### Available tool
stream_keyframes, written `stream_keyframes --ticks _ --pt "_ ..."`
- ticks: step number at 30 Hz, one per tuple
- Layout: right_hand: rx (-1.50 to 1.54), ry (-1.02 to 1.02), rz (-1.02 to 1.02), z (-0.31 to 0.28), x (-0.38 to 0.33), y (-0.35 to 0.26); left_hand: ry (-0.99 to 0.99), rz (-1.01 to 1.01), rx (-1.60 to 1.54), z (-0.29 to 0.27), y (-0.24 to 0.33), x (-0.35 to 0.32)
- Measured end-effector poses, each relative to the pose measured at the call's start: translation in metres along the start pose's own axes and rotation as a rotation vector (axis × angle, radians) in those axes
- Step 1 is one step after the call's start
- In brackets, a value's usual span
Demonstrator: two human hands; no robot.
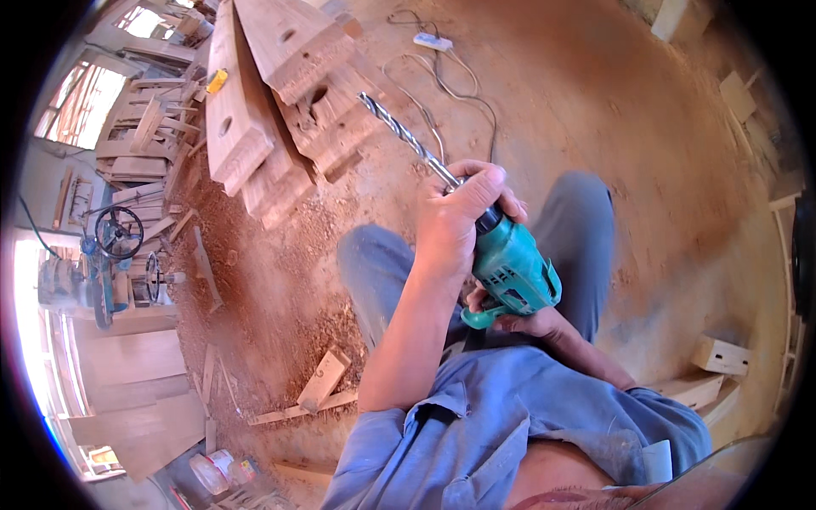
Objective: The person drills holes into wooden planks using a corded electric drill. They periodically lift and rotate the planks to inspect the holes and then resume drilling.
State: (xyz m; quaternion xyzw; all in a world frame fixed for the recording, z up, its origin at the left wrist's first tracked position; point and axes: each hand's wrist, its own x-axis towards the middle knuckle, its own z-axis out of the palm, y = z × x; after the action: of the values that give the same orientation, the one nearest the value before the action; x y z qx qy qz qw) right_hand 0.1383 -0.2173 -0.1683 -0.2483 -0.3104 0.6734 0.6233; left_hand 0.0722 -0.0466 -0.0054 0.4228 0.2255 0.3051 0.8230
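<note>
A green power drill (512, 270) is held in front of my lap, its long twisted drill bit (406, 138) pointing up and to the left. My left hand (466, 206) is wrapped round the chuck, at the base of the bit. Lower down, my right hand (529, 324) grips the drill by its handle end; some of its fingers are hidden behind the green body. Beyond the bit tip, to the left, lie thick wooden beams (297, 47) with round holes bored near their ends.
A yellow tape measure (218, 81) rests on one beam. A white power strip (433, 42) with cords lies on the dusty floor. At left stands a machine with a black handwheel (119, 232). Near my left elbow is a wood block (324, 379); more timber (721, 355) lies at right.
</note>
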Motion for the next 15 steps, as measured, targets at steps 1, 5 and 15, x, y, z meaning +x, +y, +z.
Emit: stream_keyframes --ticks 1,5,15 --pt "-0.055 0.000 0.006 0.000 -0.005 0.003 0.002 0.007 -0.028 -0.002 -0.006 -0.005" --pt "-0.152 0.023 0.055 0.011 -0.034 0.002 -0.165 0.063 -0.219 -0.013 -0.032 -0.024" --pt "-0.117 0.075 -0.070 0.024 -0.068 -0.073 -0.517 0.067 -0.089 -0.025 -0.084 -0.054"
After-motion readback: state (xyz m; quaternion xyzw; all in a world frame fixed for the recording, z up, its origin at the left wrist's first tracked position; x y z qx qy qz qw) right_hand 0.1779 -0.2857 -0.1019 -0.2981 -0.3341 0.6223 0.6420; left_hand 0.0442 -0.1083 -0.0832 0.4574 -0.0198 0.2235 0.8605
